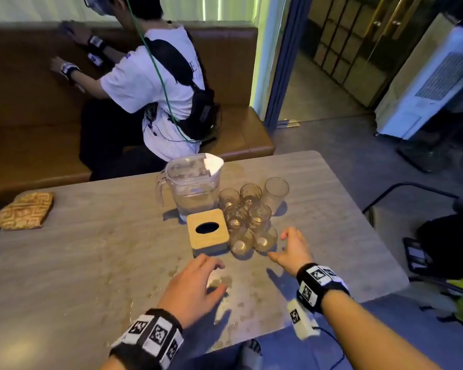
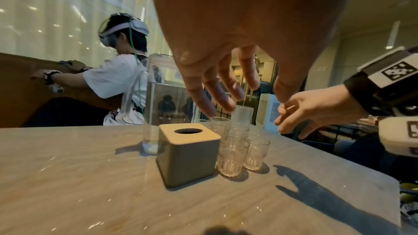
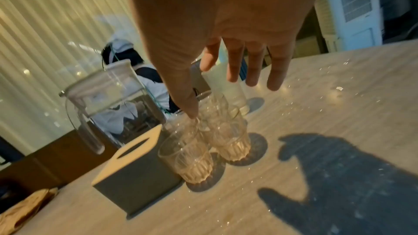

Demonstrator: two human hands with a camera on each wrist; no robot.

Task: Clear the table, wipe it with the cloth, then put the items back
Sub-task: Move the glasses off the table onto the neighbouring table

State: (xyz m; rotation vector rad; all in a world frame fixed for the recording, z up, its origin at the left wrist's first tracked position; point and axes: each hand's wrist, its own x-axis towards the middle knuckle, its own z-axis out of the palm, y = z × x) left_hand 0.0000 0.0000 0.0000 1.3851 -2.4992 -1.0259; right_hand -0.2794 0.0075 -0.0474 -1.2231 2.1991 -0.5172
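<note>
On the grey table [image 1: 78, 263] stand a clear pitcher [image 1: 193, 188], a grey tissue box with a wooden lid [image 1: 207, 231] and several ribbed glasses [image 1: 249, 217], with a taller glass [image 1: 275, 190] behind them. A folded patterned cloth [image 1: 24, 210] lies at the far left corner. My left hand [image 1: 209, 273] hovers just in front of the tissue box [image 2: 187, 158], fingers relaxed and holding nothing. My right hand [image 1: 284, 245] is spread open right of the nearest glasses [image 3: 187, 160], its thumb over their rims, not gripping any.
Wet spots and droplets [image 1: 225, 281] dot the table near me. Another person [image 1: 155, 84] sits on the brown bench [image 1: 24, 145] beyond the far edge. A white air cooler [image 1: 433, 84] and a dark bag on a chair [image 1: 444, 236] are to the right.
</note>
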